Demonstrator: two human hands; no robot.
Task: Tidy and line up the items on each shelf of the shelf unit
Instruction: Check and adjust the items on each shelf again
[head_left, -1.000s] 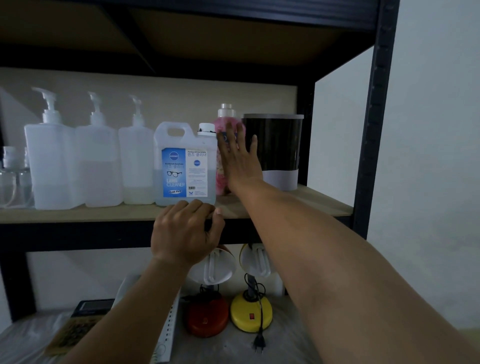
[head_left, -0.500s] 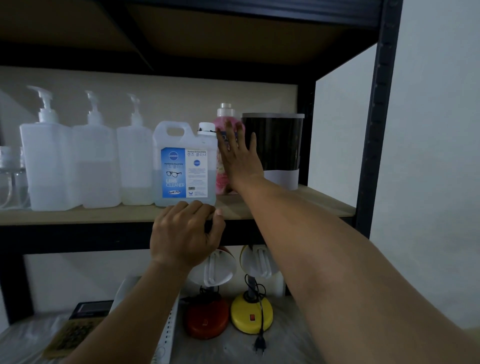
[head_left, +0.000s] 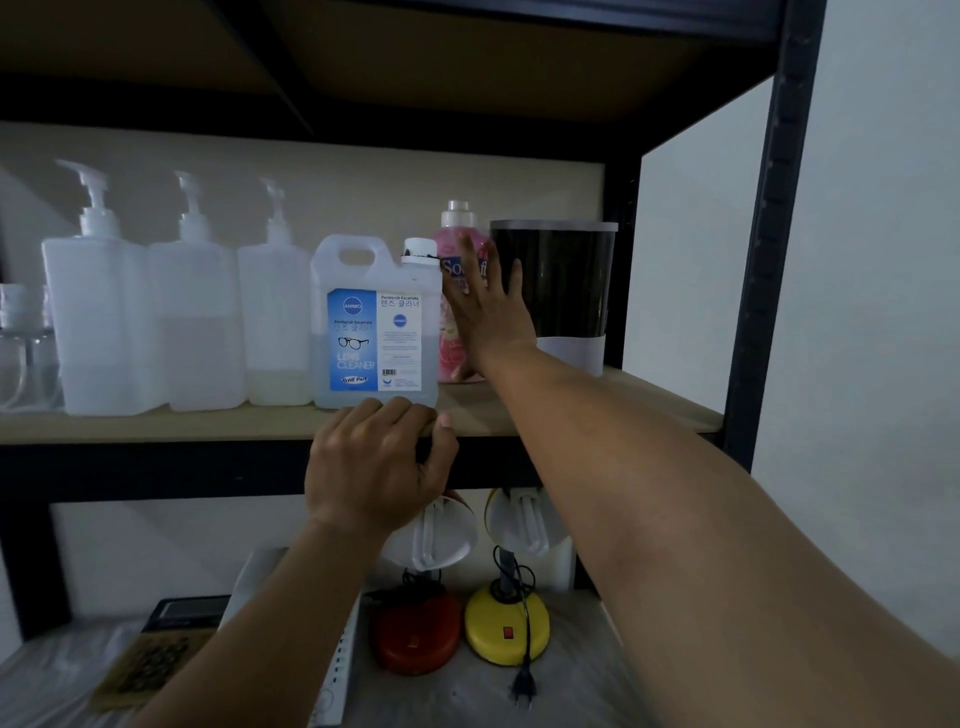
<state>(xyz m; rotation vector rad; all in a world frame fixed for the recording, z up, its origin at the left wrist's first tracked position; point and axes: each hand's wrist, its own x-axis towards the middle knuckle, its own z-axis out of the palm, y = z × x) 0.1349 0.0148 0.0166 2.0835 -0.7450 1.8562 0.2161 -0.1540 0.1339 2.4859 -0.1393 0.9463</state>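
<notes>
— What have we got on the wooden shelf (head_left: 597, 410)?

— A row along it. Our right hand (head_left: 485, 317) lies flat against the front of the pink bottle (head_left: 457, 249), fingers straight and spread, the thumb down near its base. That bottle stands upright between the lens cleaner jug (head_left: 376, 322) and the black canister (head_left: 558, 286), close to both; we cannot tell whether it touches either one.

— And the other hand?

— Our left hand (head_left: 376, 467) is curled over the shelf's front edge, just below the jug, the fingers bent and the thumb tip up beside them. It grips the edge and touches no bottle.

— What stands to the left of the jug?

— Three white pump bottles (head_left: 192, 322) side by side, packed close, all upright with their nozzles pointing left. Beyond them, at the far left, small clear bottles (head_left: 21, 343) that are partly cut off by the frame edge.

— Below?

— On the lower shelf we see two desk lamps, one with a red base (head_left: 415, 636) and one with a yellow base (head_left: 506, 626), their white shades tipped up under the wooden shelf. A black plug (head_left: 522, 688) lies in front of the yellow one. A calculator (head_left: 184, 610) sits to the left. The black upright post (head_left: 769, 234) of the unit runs down the right side.
</notes>
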